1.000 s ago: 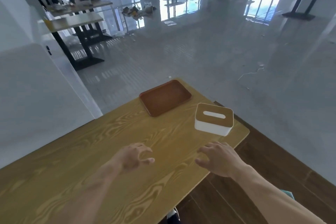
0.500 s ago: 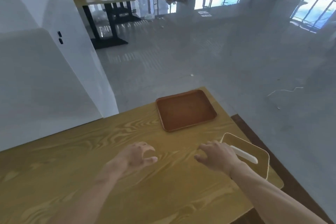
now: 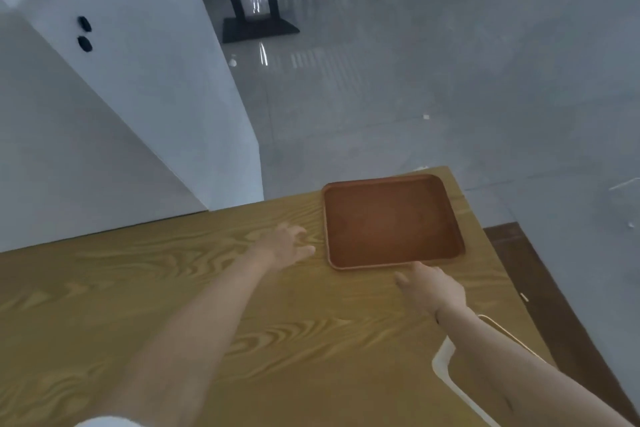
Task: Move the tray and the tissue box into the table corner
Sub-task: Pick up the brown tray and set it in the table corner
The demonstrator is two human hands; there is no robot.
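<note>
Both hands out over the table (image 3: 173,288), reaching for the tray (image 3: 389,222). Tray sits flat at the far right corner, empty, its far edge close to the table's end. My left hand (image 3: 285,246) is loosely spread, fingers just beside the tray's left rim, not visibly touching. My right hand (image 3: 433,288) is at the near rim, fingers extended and apart, tips at or under the lip; nothing gripped that I can see.

Tissue box (image 3: 446,360) lies near me by the right table edge, under my right forearm.

Risks, as I judge them: the tray is already close to two edges, so a hard push could send a corner past the edge and tip it off. My right forearm passes right over the box; dragging the arm back low could knock the box toward the nearby edge.

Hard to make out: the box is mostly covered by my arm, only a white side and a tan rim showing. Right fingertip contact with the tray is unclear through motion blur.
</note>
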